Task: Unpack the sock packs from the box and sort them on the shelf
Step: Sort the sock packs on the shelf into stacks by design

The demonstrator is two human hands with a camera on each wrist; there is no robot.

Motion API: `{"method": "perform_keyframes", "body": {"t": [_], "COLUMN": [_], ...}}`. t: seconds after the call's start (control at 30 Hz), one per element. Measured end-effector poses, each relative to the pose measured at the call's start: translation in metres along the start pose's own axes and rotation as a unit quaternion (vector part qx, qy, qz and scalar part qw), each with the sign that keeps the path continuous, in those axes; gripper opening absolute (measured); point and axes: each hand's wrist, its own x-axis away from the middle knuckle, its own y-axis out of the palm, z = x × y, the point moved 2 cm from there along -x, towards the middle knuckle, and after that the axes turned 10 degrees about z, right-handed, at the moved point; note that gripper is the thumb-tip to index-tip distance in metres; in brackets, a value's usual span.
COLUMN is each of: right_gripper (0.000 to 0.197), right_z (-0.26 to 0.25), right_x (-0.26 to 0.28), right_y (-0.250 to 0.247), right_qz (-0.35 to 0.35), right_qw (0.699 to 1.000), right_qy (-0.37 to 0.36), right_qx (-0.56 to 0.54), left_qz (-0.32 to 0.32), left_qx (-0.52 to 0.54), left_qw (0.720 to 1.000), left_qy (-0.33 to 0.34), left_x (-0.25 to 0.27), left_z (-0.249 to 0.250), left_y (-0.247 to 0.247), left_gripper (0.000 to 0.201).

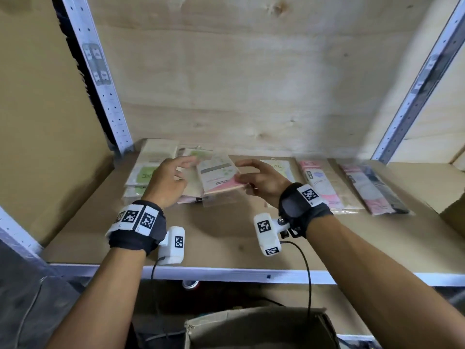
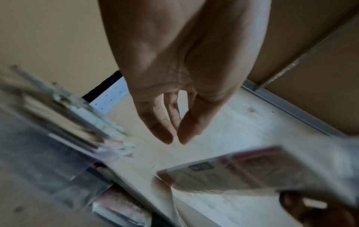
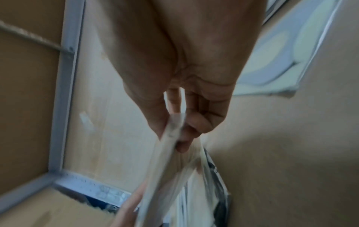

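I hold a pink-and-white sock pack [image 1: 219,176] just above the shelf board [image 1: 226,238], near its back. My right hand [image 1: 247,172] pinches the pack's right edge between thumb and fingers; the right wrist view shows that pinch [image 3: 172,135] on the pack's thin edge [image 3: 167,161]. My left hand [image 1: 185,170] hovers at the pack's left side with relaxed fingers. In the left wrist view the left hand [image 2: 175,138] holds nothing, and the pack [image 2: 242,169] is at the lower right, apart from it. The cardboard box [image 1: 251,326] stands open below the shelf's front edge.
Several packs lie in a row at the shelf's back: green ones stacked at the left [image 1: 148,172], one behind my right hand [image 1: 276,167], pink ones [image 1: 319,182], pink-and-dark ones at the right [image 1: 372,190]. Perforated metal uprights [image 1: 110,102] flank the shelf.
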Motion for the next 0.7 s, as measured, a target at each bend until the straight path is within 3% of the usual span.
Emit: {"method": "perform_keyframes", "body": {"t": [0.07, 0.13, 0.2, 0.3, 0.4, 0.5, 0.6, 0.7], "right_gripper": [0.021, 0.016, 0.019, 0.019, 0.021, 0.020, 0.029, 0.024], "right_z": [-0.009, -0.018, -0.027, -0.042, -0.049, -0.044, -0.036, -0.027], "right_x": [0.015, 0.028, 0.042, 0.061, 0.078, 0.088, 0.088, 0.085], "right_y": [-0.015, -0.030, -0.044, -0.062, -0.076, -0.089, -0.100, -0.105], "right_qz": [-0.004, 0.008, 0.004, -0.009, 0.024, 0.104, 0.196, 0.187], "right_qw": [0.999, 0.997, 0.993, 0.982, 0.985, 0.982, 0.930, 0.945], "right_qy": [-0.004, -0.014, -0.022, -0.043, -0.097, -0.156, -0.216, -0.173], "right_qx": [-0.048, -0.077, -0.119, -0.183, -0.140, -0.003, 0.222, 0.204], "left_qz": [-0.032, -0.052, -0.032, 0.024, 0.050, 0.036, -0.013, -0.096], "left_qx": [-0.030, -0.026, 0.006, 0.071, 0.120, 0.207, 0.252, 0.310], "left_qw": [0.997, 0.992, 0.989, 0.982, 0.969, 0.960, 0.957, 0.944], "left_qy": [0.062, 0.116, 0.147, 0.176, 0.208, 0.186, 0.145, 0.059], "left_x": [0.005, 0.013, 0.021, 0.032, 0.042, 0.051, 0.061, 0.066], "left_z": [0.015, 0.034, 0.052, 0.079, 0.097, 0.107, 0.110, 0.108], "left_y": [0.005, 0.012, 0.019, 0.025, 0.036, 0.053, 0.075, 0.093], "left_gripper": [0.065, 0.050, 0.032, 0.021, 0.015, 0.008, 0.003, 0.019]}}
